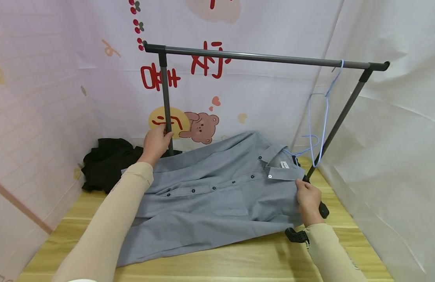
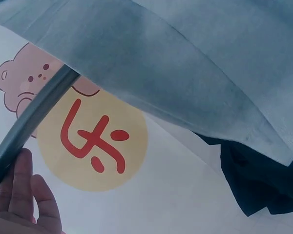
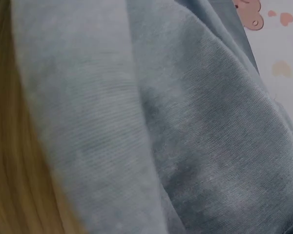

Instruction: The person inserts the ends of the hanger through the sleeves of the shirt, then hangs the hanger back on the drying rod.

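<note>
A grey-blue button-up shirt lies spread in front of the rack, its collar to the right. My right hand pinches the cloth just below the collar's corner. In the right wrist view, shirt cloth fills most of the picture and hides that hand. My left hand grips the left post of a dark grey clothes rack; the left wrist view shows its fingers against the post. A light blue hanger shows partly at the collar, the rest hidden by the shirt.
Another blue hanger hangs near the right end of the rack's bar. Dark clothing is heaped at the back left of the wooden table. Behind stands a printed white backdrop; a black rack foot shows by my right wrist.
</note>
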The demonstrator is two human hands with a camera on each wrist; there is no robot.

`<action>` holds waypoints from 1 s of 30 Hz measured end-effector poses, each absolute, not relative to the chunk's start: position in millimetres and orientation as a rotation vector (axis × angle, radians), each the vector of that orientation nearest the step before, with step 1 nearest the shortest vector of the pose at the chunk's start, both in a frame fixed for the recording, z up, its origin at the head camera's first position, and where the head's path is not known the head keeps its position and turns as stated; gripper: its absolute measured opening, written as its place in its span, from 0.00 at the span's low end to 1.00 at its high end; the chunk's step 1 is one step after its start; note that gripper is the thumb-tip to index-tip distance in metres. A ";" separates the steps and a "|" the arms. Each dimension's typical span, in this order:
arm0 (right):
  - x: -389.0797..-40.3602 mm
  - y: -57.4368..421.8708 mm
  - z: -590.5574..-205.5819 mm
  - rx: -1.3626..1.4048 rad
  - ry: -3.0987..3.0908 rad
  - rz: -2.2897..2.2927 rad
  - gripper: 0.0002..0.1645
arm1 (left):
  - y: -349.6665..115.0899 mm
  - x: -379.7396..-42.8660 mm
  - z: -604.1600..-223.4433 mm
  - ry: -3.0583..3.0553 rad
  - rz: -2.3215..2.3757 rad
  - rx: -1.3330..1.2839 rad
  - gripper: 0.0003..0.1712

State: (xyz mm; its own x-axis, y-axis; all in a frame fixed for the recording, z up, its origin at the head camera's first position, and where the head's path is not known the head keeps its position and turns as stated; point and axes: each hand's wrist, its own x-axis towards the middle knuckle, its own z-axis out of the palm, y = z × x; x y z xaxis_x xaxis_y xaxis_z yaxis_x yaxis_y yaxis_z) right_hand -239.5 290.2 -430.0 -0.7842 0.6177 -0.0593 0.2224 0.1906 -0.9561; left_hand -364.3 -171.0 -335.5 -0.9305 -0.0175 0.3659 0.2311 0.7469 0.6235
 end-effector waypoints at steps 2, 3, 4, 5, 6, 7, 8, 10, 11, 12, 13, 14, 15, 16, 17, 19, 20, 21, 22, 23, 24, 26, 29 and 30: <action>-238.1 294.5 -428.4 -0.786 -2.166 1.557 0.32 | -171.2 -364.5 -335.7 -2.610 -0.992 -0.166 0.15; -237.7 297.1 -427.5 -0.782 -2.184 1.516 0.31 | -171.2 -364.7 -335.6 -2.615 -0.993 -0.162 0.15; -237.2 299.7 -426.0 -0.780 -2.195 1.480 0.32 | -171.1 -364.6 -335.3 -2.619 -0.992 -0.163 0.15; -236.5 302.7 -424.6 -0.779 -2.203 1.437 0.31 | -171.2 -364.6 -335.1 -2.623 -0.986 -0.165 0.15; -236.0 306.0 -423.3 -0.779 -2.209 1.393 0.30 | -171.2 -364.4 -334.6 -2.627 -0.981 -0.168 0.15; -235.3 310.1 -422.0 -0.773 -2.224 1.340 0.29 | -171.2 -364.4 -334.2 -2.630 -0.981 -0.168 0.15; -234.0 314.3 -420.0 -0.767 -2.241 1.295 0.29 | -171.1 -364.0 -333.6 -2.632 -0.980 -0.172 0.16; -231.6 322.6 -414.9 -0.761 -2.265 1.212 0.27 | -171.1 -363.7 -332.6 -2.634 -0.973 -0.178 0.16; -230.7 326.9 -412.1 -0.745 -2.275 1.169 0.27 | -171.4 -363.8 -332.4 -2.635 -0.970 -0.179 0.16; -229.6 330.9 -408.7 -0.730 -2.288 1.127 0.27 | -171.5 -363.6 -332.0 -2.636 -0.969 -0.178 0.16; -228.1 334.3 -404.3 -0.707 -2.299 1.080 0.26 | -171.8 -363.6 -331.7 -2.635 -0.966 -0.178 0.16; -227.0 336.9 -399.3 -0.686 -2.297 1.045 0.25 | -172.2 -363.3 -331.3 -2.637 -0.963 -0.179 0.16; -226.0 339.2 -394.2 -0.665 -2.293 1.003 0.24 | -172.4 -363.4 -330.9 -2.639 -0.959 -0.175 0.16; -225.4 341.5 -389.3 -0.635 -2.285 0.959 0.23 | -172.4 -363.1 -330.4 -2.642 -0.956 -0.174 0.16; -224.6 343.6 -383.9 -0.602 -2.284 0.909 0.22 | -172.5 -362.9 -329.9 -2.645 -0.952 -0.171 0.16; -223.0 347.5 -372.2 -0.546 -2.279 0.814 0.21 | -172.2 -362.2 -328.9 -2.653 -0.954 -0.170 0.16; -222.4 349.5 -366.2 -0.519 -2.274 0.774 0.21 | -172.1 -362.1 -328.6 -2.659 -0.953 -0.168 0.16; -221.7 351.6 -360.0 -0.498 -2.275 0.738 0.21 | -172.0 -362.1 -328.2 -2.662 -0.950 -0.165 0.16; -221.3 353.9 -354.1 -0.477 -2.272 0.697 0.21 | -172.2 -362.2 -328.2 -2.664 -0.950 -0.163 0.16; -220.8 356.3 -348.3 -0.459 -2.270 0.664 0.21 | -172.3 -362.4 -328.1 -2.666 -0.952 -0.158 0.16; -220.3 358.9 -342.5 -0.442 -2.266 0.637 0.20 | -172.5 -362.6 -328.1 -2.667 -0.954 -0.159 0.16; -219.1 364.5 -331.3 -0.416 -2.262 0.585 0.20 | -173.1 -362.9 -328.3 -2.668 -0.947 -0.161 0.15; -217.1 375.2 -315.0 -0.401 -2.261 0.515 0.21 | -173.7 -362.8 -328.1 -2.662 -0.944 -0.175 0.15; -216.1 379.0 -309.1 -0.403 -2.263 0.490 0.21 | -173.7 -362.6 -328.1 -2.661 -0.942 -0.183 0.15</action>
